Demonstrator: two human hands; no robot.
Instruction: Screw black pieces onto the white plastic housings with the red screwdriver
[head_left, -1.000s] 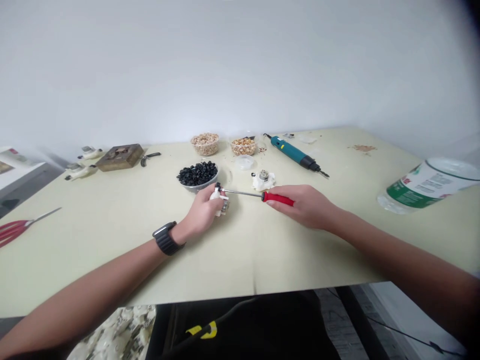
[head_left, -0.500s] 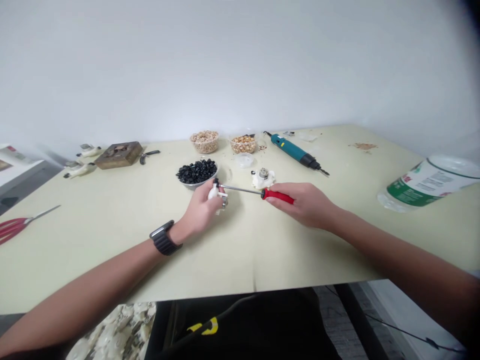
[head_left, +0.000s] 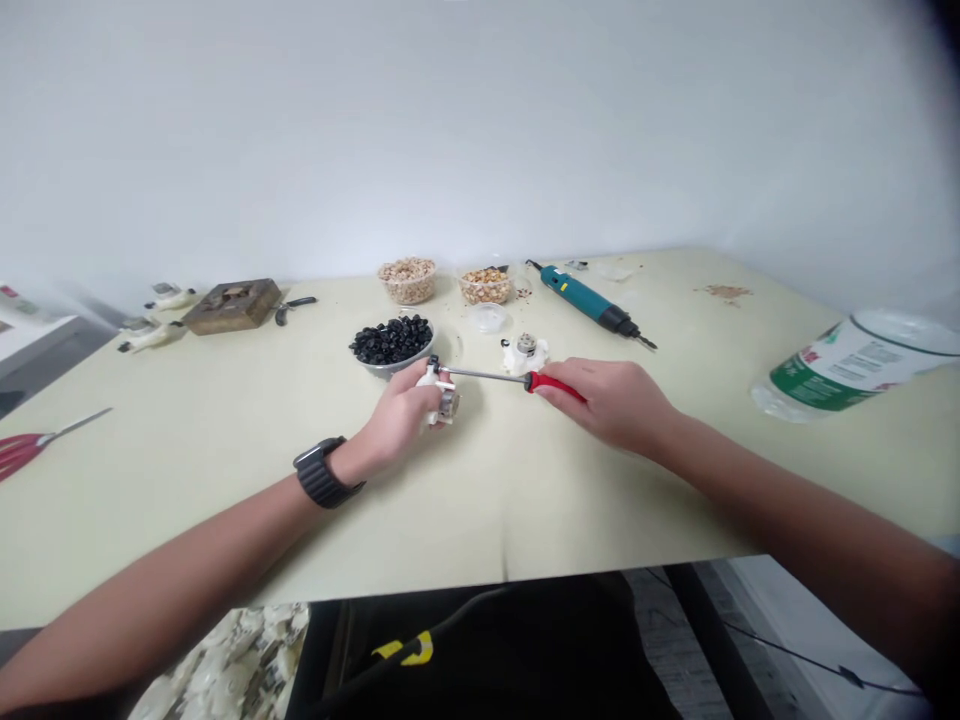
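My left hand (head_left: 397, 415), with a dark watch at the wrist, is closed around a small white plastic part (head_left: 444, 402) that carries a metal cylinder and a black piece at its top. A screwdriver (head_left: 555, 385) with a red handle is gripped in my right hand (head_left: 619, 400). Its metal shaft points left, and the tip meets the white part near the black piece. Just behind the tool lies a similar white part (head_left: 523, 352) on the table. Beyond my left hand stands a clear bowl of small black pieces (head_left: 392, 342).
Two clear tubs of small fittings (head_left: 409, 280) stand at the back, beside a teal electric screwdriver (head_left: 589, 300). A brown block (head_left: 231, 306), pliers (head_left: 294, 307) and more white parts (head_left: 150, 333) lie left. Red-handled scissors (head_left: 22, 452) are front left; a large plastic jar (head_left: 847, 365) lies right.
The view has shifted slightly. The white part in my left hand has turned a little, showing more of its metal cylinder, and the screwdriver still meets it.
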